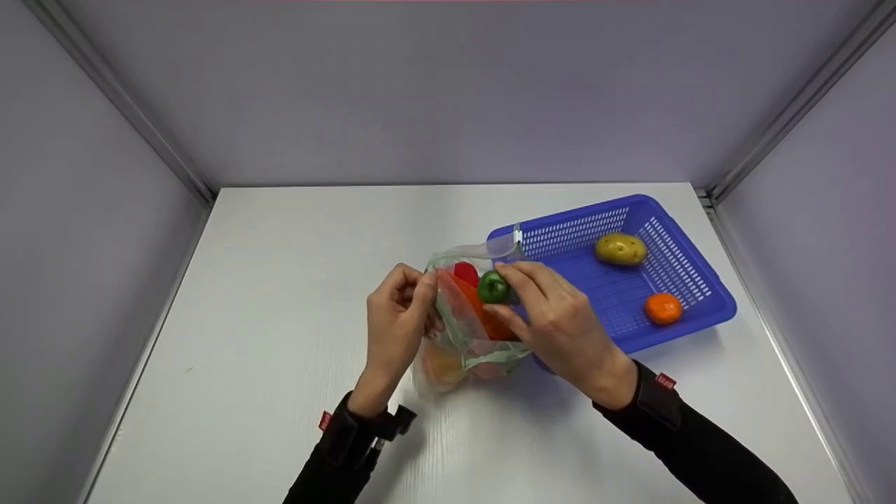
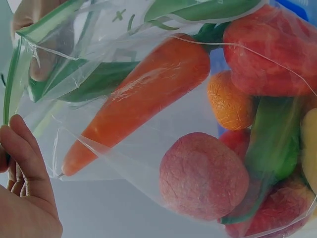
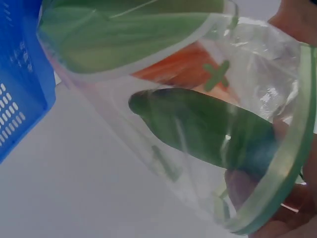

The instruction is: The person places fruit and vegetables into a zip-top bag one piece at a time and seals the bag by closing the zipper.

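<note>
My left hand point(image 1: 395, 318) pinches the rim of a clear plastic bag point(image 1: 455, 325) with green trim. The thumb and fingers of my right hand point(image 1: 563, 329) grip a long dark-green vegetable point(image 1: 494, 287) at the bag's mouth. Through the plastic in the right wrist view, most of this green vegetable point(image 3: 198, 126) shows inside the bag. An orange carrot point(image 2: 143, 99) lies slantwise within, its tip toward the mouth. Deeper in sit a red pepper point(image 2: 272, 54), a small orange fruit point(image 2: 231, 101), a round pinkish fruit point(image 2: 203, 176) and several other pieces of produce.
A blue perforated basket point(image 1: 588, 283) stands to the right of the bag, which overlaps its left end in the head view. It holds a yellowish potato point(image 1: 620, 248) and a mandarin point(image 1: 663, 308). Grey panels point(image 1: 448, 91) enclose the white table point(image 1: 280, 315).
</note>
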A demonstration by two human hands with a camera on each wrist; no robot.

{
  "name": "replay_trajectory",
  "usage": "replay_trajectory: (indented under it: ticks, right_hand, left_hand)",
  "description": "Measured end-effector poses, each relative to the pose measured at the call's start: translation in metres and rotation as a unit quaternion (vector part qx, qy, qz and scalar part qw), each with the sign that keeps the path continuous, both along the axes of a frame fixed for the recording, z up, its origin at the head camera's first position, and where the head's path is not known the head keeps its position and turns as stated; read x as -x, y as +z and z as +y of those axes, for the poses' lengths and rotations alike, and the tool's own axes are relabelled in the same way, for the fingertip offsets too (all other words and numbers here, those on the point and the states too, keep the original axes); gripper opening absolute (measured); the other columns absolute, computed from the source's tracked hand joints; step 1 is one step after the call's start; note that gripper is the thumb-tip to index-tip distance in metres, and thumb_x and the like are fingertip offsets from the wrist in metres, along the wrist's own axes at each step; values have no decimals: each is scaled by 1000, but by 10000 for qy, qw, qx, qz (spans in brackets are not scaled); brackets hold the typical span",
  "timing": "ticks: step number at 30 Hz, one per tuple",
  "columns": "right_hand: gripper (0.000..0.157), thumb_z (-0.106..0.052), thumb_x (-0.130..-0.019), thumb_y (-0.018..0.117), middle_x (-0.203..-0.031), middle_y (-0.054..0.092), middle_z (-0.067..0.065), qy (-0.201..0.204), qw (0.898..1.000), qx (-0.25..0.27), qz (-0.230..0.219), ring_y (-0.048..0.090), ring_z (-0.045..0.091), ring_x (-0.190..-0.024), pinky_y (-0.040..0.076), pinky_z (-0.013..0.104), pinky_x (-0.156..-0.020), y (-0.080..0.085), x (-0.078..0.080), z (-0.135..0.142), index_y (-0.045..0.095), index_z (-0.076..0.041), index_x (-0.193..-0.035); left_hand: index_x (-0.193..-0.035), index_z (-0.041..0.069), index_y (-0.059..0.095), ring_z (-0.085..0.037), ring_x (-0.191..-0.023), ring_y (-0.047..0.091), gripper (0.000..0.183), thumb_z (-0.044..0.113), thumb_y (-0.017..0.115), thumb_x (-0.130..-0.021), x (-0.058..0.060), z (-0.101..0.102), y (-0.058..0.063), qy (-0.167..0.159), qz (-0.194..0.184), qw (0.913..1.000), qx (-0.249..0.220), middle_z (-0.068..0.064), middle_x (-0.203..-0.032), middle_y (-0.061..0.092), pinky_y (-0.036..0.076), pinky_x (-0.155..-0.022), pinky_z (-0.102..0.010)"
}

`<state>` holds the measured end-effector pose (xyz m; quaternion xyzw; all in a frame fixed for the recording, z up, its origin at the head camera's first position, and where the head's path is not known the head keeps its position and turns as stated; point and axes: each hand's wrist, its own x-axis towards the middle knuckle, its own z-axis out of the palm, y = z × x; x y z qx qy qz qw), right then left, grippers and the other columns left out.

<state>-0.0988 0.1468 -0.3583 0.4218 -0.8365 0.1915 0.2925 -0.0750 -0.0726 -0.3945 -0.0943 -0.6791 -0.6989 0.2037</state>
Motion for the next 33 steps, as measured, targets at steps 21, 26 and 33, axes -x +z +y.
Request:
replay_trajectory:
  ticks: [21, 26, 33]
  right_hand:
    - [46, -40, -106, 58, -109, 75, 15, -279, 9973, 600, -331, 74, 30, -95, 60, 35, -81, 26, -11, 47, 72, 1, -121]
    - [36, -30, -102, 69, -112, 74, 15, -722, 9944, 634, -443, 73, 32, -100, 59, 41, -79, 40, 1, 77, 72, 1, -120]
    - [40, -21, -91, 82, -123, 70, 17, -1302, 9844, -615, -1007, 69, 36, -109, 59, 50, -82, 29, 18, 102, 71, 0, -124]
  left_hand:
    - [-87, -3, 56, -17, -44, 52, 19, 5, 61, -104, 1, 2, 0, -127, 90, 9999, 7, -12, -60, 55, 47, -41, -24]
    - [-88, -3, 56, -17, -45, 53, 19, 5, 60, -104, 1, 2, 1, -161, 96, 9998, -14, -12, -61, 54, 48, -41, -25]
    - [-88, -3, 55, -17, -45, 53, 19, 5, 60, -104, 0, 0, 1, -99, 88, 9999, -19, -12, -61, 54, 47, -41, -25]
